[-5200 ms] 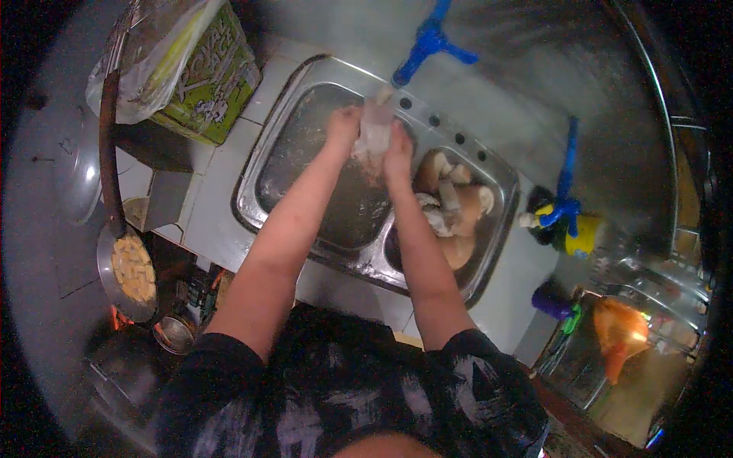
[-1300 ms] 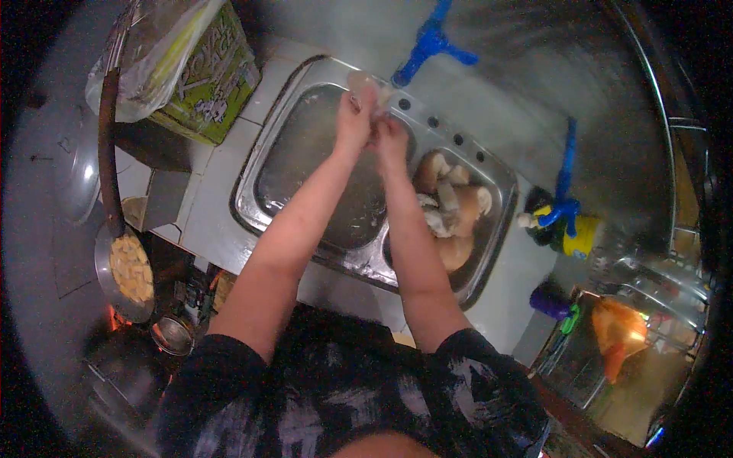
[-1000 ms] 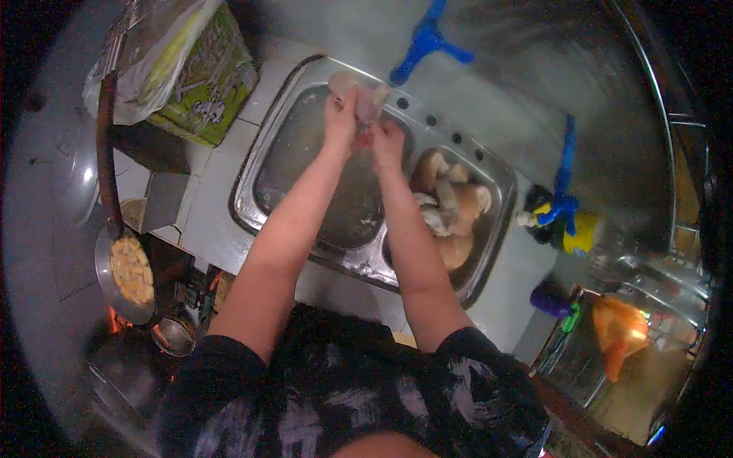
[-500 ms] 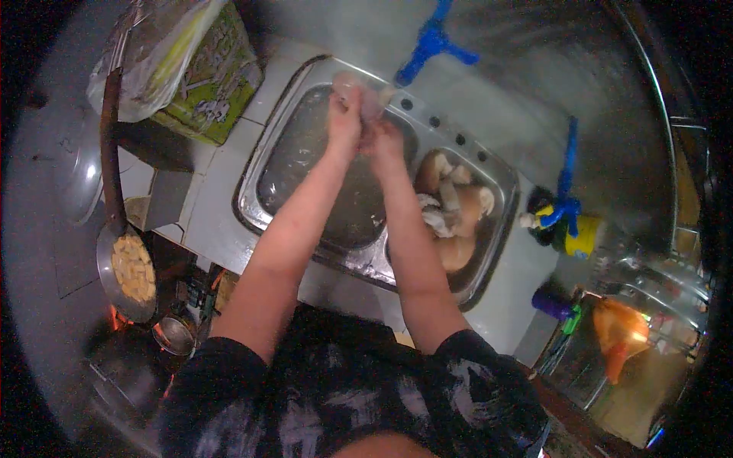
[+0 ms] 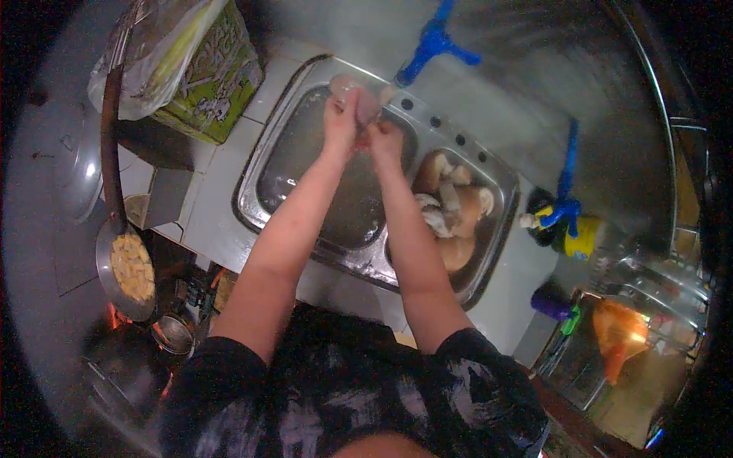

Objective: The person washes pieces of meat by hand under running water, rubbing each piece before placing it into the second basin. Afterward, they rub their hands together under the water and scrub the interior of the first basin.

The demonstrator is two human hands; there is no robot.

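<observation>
Over the left basin of the steel sink [image 5: 256, 172], my left hand [image 5: 341, 122] is closed on a pinkish piece of raw meat [image 5: 368, 107]. My right hand [image 5: 384, 142] sits just beside it, fingers bent together at the lower end of the meat; what they pinch is too small to tell. The blue tap [image 5: 427, 49] is above and right of both hands. Several pale and brown meat-like pieces [image 5: 456, 248] and a whitish crumpled thing [image 5: 435, 219] lie in the right basin.
Left of the sink, a pan [image 5: 109, 259] of yellowish pieces sits over a flame near a small pot [image 5: 174, 334]. A green box [image 5: 217, 95] with a plastic bag stands at the upper left. On the right are a yellow container [image 5: 582, 237], a purple object [image 5: 551, 304] and a rack.
The meat has shifted slightly between my hands and shows more clearly. My right hand's fingers have drawn in and bent more.
</observation>
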